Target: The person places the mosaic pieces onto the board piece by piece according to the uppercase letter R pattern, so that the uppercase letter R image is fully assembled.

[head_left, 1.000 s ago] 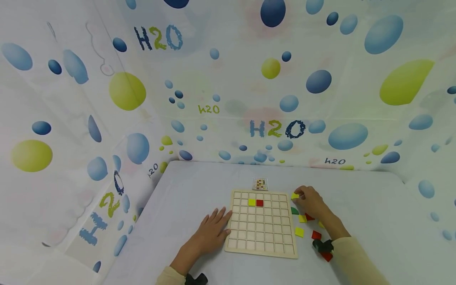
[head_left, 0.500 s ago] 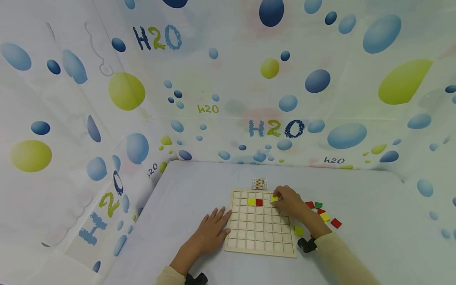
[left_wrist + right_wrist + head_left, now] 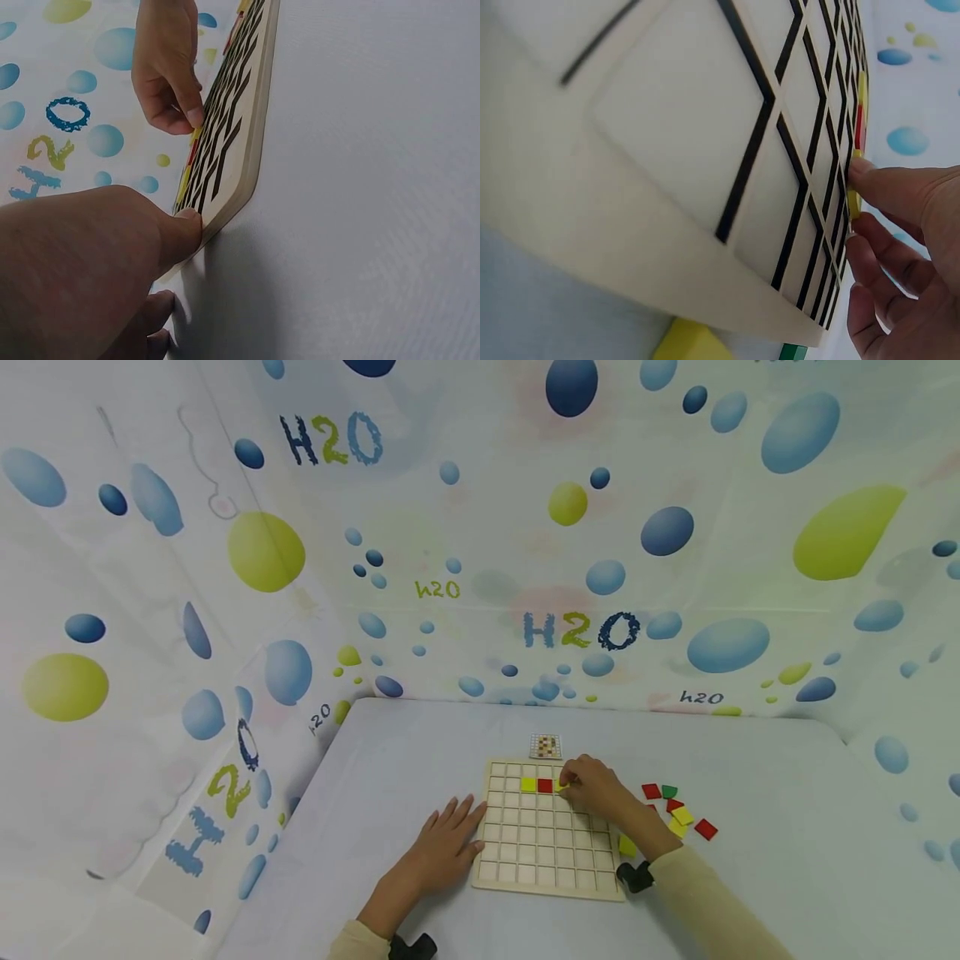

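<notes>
A wooden grid board [image 3: 540,852] lies on the table, with a yellow tile [image 3: 528,785] and a red tile [image 3: 545,786] side by side in its second row. Just right of that red tile, my right hand [image 3: 600,789] pinches another yellow tile [image 3: 854,196] between thumb and fingers, right at the board's surface. My left hand [image 3: 446,843] rests beside the board's left edge, fingers spread. Its thumb [image 3: 184,229] touches the edge in the left wrist view.
Behind the board lies a small printed pattern card [image 3: 545,746]. Right of it are loose pieces, among them a red tile [image 3: 706,829], a green piece [image 3: 669,792] and a yellow tile [image 3: 627,846]. A patterned curtain [image 3: 480,527] stands behind the table.
My right hand has carried a yellow tile leftward from the loose pieces, over the board's right side, to beside the red tile. The left hand has stayed at the board's edge.
</notes>
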A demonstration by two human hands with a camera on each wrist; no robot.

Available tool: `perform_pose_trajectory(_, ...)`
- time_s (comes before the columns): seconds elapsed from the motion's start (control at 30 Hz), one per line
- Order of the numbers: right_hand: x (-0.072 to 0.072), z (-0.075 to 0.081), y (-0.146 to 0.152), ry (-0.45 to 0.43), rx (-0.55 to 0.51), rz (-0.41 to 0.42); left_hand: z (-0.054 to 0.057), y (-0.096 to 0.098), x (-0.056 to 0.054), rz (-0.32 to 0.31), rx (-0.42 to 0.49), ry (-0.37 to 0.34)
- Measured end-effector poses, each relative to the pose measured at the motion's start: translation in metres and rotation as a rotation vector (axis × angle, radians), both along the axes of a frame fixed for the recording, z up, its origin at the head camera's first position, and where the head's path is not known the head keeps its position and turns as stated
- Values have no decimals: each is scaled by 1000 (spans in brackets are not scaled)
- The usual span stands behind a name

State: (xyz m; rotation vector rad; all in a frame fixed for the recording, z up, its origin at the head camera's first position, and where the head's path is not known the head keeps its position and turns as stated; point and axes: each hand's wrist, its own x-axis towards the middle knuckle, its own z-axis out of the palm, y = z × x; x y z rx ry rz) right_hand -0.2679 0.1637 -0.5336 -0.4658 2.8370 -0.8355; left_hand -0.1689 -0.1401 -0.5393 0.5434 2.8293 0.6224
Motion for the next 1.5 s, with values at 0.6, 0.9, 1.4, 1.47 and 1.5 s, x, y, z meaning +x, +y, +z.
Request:
perform_pose_trajectory(0.6,8,7,6,-7,-11,-36,-5,-1,-2,-3,31,18)
perform_pose_trajectory(0.9,3,16,68,-36,55,-257,-2,0,-3,2,2,-10)
perform_pose_trajectory(1.4,29,23,132,-273,211,-406,-3,-1,-1,-7,-13,18)
perform_pose_trajectory(1.47,28,20,134,-250,194,-381,-4,-1,-1,-10,-17,22)
perform_pose_trajectory(1.5,28,18,134,-229,184,-366,-4,-2,0,-11,-19,23)
